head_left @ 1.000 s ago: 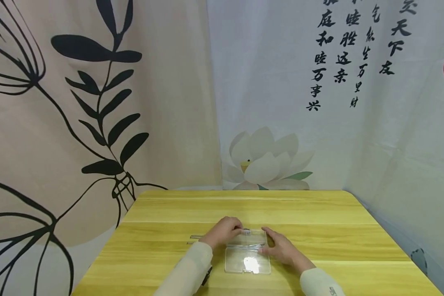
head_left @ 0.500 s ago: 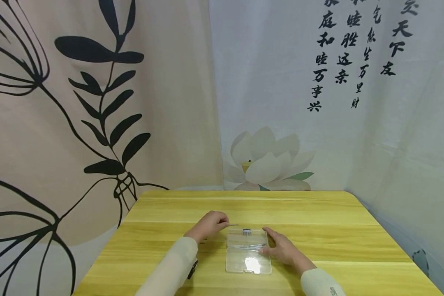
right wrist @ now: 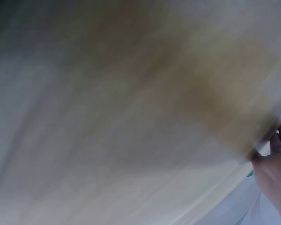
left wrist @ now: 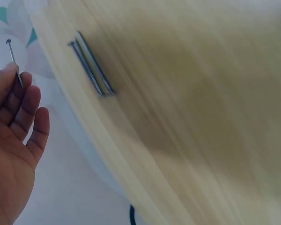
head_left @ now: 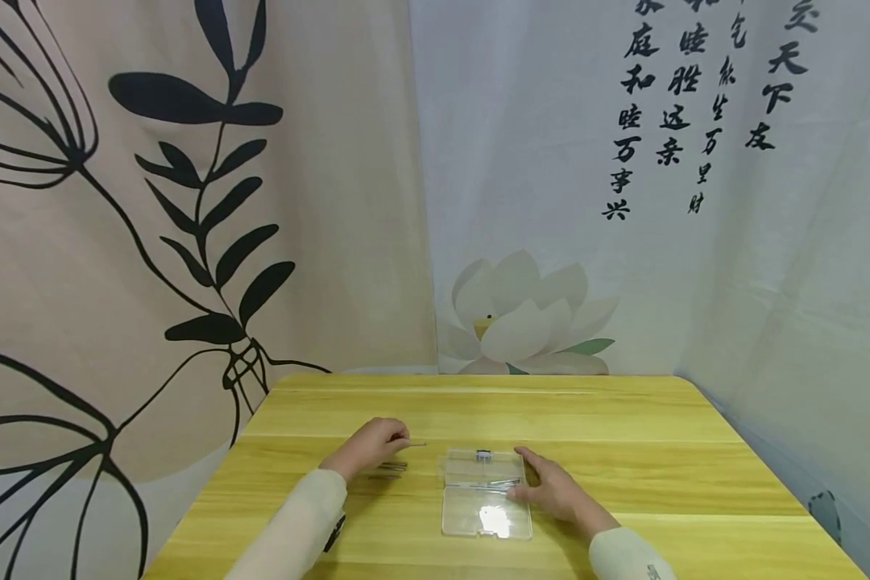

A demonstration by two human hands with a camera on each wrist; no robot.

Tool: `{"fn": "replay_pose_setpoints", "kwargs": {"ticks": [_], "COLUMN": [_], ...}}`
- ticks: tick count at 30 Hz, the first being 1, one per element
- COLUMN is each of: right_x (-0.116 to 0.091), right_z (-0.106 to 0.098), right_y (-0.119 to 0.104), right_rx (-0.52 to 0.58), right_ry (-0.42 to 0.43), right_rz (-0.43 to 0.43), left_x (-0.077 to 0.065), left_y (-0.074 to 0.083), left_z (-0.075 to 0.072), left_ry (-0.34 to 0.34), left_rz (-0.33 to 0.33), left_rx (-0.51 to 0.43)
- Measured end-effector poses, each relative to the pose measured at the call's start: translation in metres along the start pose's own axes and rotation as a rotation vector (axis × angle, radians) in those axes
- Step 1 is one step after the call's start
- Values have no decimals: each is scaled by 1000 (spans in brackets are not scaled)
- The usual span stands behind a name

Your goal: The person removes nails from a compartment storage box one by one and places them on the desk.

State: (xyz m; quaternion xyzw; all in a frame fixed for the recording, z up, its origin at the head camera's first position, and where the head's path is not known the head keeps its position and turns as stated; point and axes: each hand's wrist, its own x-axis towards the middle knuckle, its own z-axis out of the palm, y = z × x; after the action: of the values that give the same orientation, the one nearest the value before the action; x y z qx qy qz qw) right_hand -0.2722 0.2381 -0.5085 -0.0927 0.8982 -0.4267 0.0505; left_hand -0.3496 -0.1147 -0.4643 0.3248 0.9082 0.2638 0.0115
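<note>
My left hand (head_left: 368, 445) pinches a small metal nail (left wrist: 12, 52) between thumb and fingers, its head end pointing away from the palm in the left wrist view. Below that hand, a pair of similar nails (left wrist: 86, 69) lies side by side on the wooden table. A clear plastic box (head_left: 471, 515) lies with its lid open, and thin metal nails (head_left: 503, 483) show near its hinge line. My right hand (head_left: 557, 487) holds the box's right side, thumb over the edge and fingers along the far corner. The right wrist view is blurred, with the hand at its right border.
The wooden table (head_left: 609, 419) has rounded far corners. Behind it hangs a printed cloth (head_left: 348, 242) with leaves, a lotus and writing. A dark strap (head_left: 336, 532) shows at the left sleeve.
My left hand has moved from the box's far left corner out to the left, carrying a nail. Nails on the table show again beneath it. My right hand stays at the box.
</note>
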Motion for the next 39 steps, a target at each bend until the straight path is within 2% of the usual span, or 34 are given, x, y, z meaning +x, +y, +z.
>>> {"fn": "replay_pose_setpoints", "kwargs": {"ticks": [12, 19, 35, 39], "right_x": [2, 1, 2, 3], "right_z": [0, 0, 0, 0], "right_y": [3, 3, 5, 4], "right_rx": [-7, -10, -15, -8], "right_ry": [-2, 2, -9, -11], "right_rz": [6, 3, -14, -15], "left_x": [-26, -30, -36, -36], "left_y": [-28, -37, -39, -40], "left_z": [-1, 3, 6, 6], "left_ry": [1, -5, -17, -10], "left_rz": [-4, -15, 14, 4], "left_rx": [20, 3, 78, 77]}}
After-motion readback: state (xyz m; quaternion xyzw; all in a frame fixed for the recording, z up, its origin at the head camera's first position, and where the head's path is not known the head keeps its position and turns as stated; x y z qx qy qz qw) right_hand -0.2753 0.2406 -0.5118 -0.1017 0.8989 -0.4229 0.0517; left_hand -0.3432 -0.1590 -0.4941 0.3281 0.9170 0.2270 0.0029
